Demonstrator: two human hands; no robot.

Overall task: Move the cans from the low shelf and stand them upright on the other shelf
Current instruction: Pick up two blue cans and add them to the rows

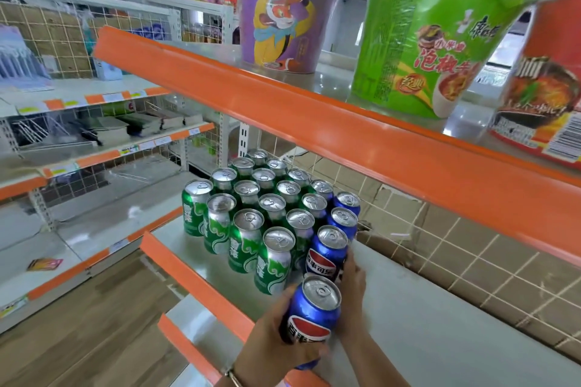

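Note:
Several green cans (245, 242) stand upright in rows on the middle shelf (424, 324), with a column of blue cans along their right side. My left hand (270, 342) grips a blue can (314, 314) upright, just above the shelf's front edge. Behind it, my right hand (353, 289) wraps its fingers round the right side of the front standing blue can (327, 253). The held can hides that hand's thumb. The low shelf (195, 324) shows below as a white board with an orange lip; no cans are visible on it.
The orange lip of the shelf above (314, 122) overhangs the cans. It carries large noodle tubs: purple (283, 16), green (434, 41) and red (547, 88). A wire grid (456, 245) backs the middle shelf. More shelving (94, 160) stands to the left across a wooden floor.

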